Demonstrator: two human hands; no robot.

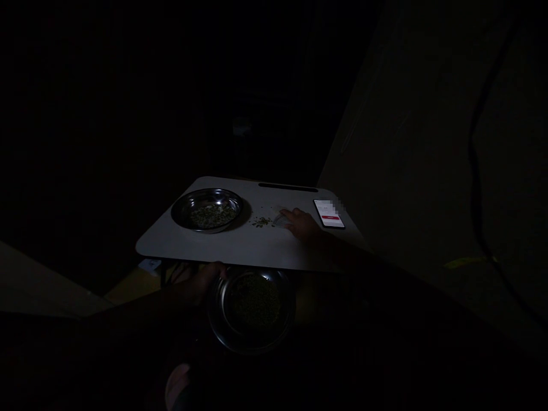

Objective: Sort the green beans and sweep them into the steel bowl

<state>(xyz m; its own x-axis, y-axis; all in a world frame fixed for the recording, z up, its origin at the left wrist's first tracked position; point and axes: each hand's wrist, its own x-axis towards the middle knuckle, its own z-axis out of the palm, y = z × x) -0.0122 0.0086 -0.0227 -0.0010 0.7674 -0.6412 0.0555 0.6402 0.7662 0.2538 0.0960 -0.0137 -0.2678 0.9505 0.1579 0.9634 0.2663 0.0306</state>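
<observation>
In the dim head view, my left hand (209, 276) is closed on the rim of a steel bowl (218, 331) below the table's front edge. Small greenish bits, perhaps seeds or pods, lie in this bowl. On the white tabletop my right hand (305, 225) presses a pale, see-through flat piece (281, 220), its kind unclear, under its fingers. Just left of that piece is a small scatter of greenish bits (261, 221). A second steel bowl (177, 211), holding paler bits, stands on the table's left side.
The small white table (192, 246) has rounded corners and a dark slot (287, 186) along its far edge. A phone (329, 213) with a lit screen lies at its right. A dark cable (473, 165) runs down the right side. Most surroundings are too dark to make out.
</observation>
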